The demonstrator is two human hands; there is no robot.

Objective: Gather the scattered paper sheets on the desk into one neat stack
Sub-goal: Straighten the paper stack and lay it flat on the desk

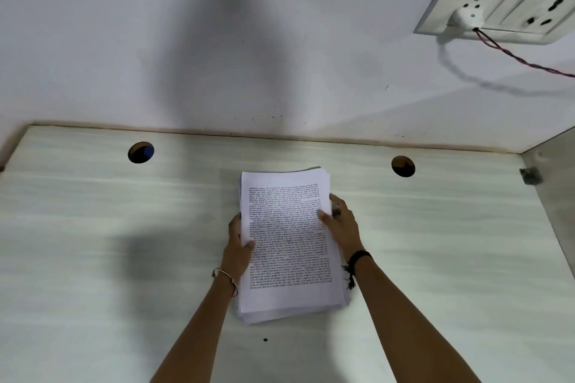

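A stack of printed paper sheets (287, 295) lies in the middle of the pale wood-grain desk (93, 242), long side running away from me. Its edges are slightly uneven at the near end. My left hand (238, 250) grips the stack's left edge, thumb on the top page. My right hand (340, 225) grips the right edge, thumb also on top and fingers curled around the side. Both hands hold the same stack between them. No loose sheets show elsewhere on the desk.
Two round cable holes (141, 152) (403, 166) sit near the desk's back edge. A white wall rises behind, with a switch and socket plate (504, 3) at upper right and a red-black twisted wire (525, 62) plugged in. A side panel (557, 196) bounds the desk's right.
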